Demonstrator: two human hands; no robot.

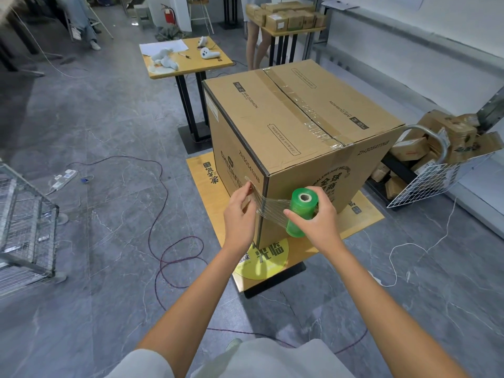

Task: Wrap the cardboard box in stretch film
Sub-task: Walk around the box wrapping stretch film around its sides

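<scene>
A large cardboard box (286, 124), its top seam taped, stands on a square wooden tabletop (362, 214) and covers most of it, leaving strips bare along the left and right edges and at the near corner. The box's near upright corner points toward the person.

The right hand (319, 219) grasps a green roll of stretch film (300, 211), fingers and thumb curled round it. The roll is upright, just beside the box's right face, above the tabletop's near corner. A clear band of film (268, 205) runs from the roll across the box's near corner to the left hand (240, 211), whose fingertips pinch the film's free end against the left face.

Behind stands 1 more table (188, 60). A wire basket (436, 181) of parcels lies to the right, and a cable (163, 241) loops on the floor.
</scene>
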